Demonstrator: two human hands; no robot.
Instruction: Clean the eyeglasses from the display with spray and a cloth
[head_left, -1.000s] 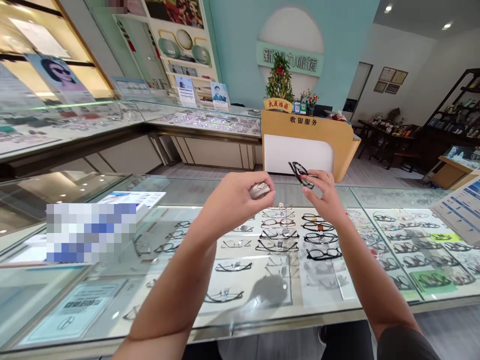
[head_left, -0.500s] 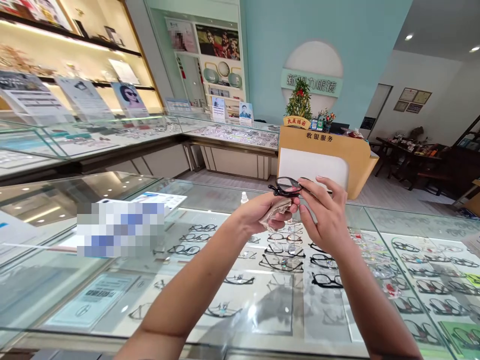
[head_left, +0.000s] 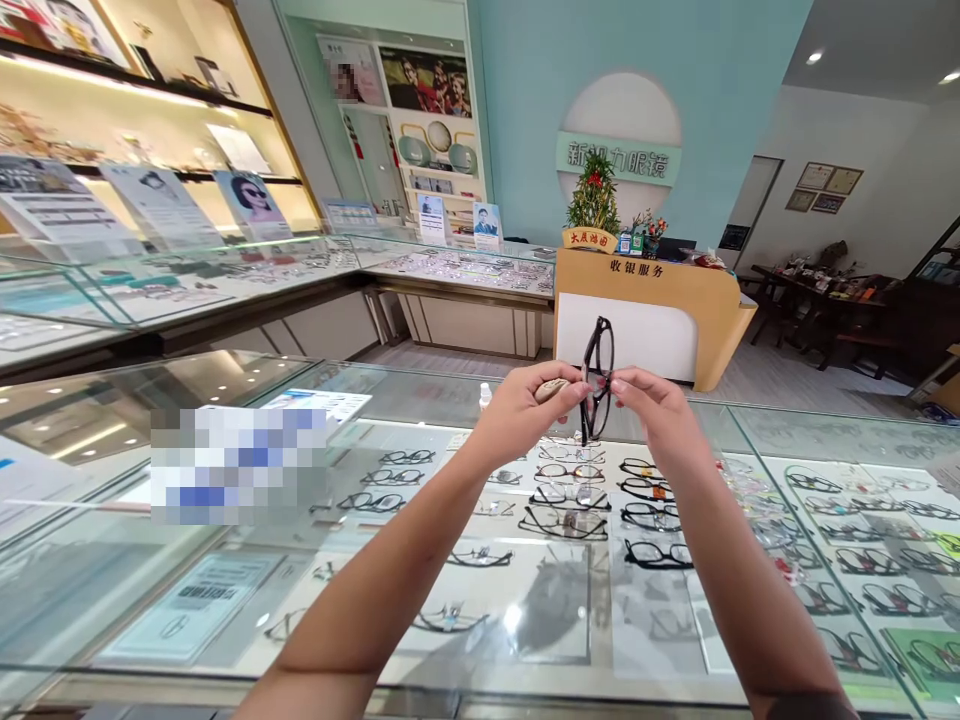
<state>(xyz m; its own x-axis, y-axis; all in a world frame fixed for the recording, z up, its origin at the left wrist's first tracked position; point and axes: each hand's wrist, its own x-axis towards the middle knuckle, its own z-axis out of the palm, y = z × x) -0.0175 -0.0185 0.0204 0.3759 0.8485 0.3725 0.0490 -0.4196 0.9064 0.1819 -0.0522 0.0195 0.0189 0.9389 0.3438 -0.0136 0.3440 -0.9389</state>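
A pair of black-framed glasses (head_left: 604,342) is held upright, turned on its side, above the glass display case (head_left: 405,690). My left hand (head_left: 536,402) pinches the frame from the left, with a beige cloth (head_left: 551,390) tucked in its fingers. From the right, the fingertips of my right hand (head_left: 651,402) are closed on the middle of the same frame. Beneath the glass lie rows of glasses, among them a thick black pair (head_left: 658,553) below my right hand.
A small white bottle (head_left: 485,396) stands behind my left wrist. Papers (head_left: 319,402) lie on the glass at the left. Beyond are a wooden cashier desk (head_left: 724,325) and another display counter (head_left: 469,285).
The black glasses have turned from lying flat to upright on their side. My right hand has moved from open beside them to pinching the frame; the cloth sits higher in my left hand.
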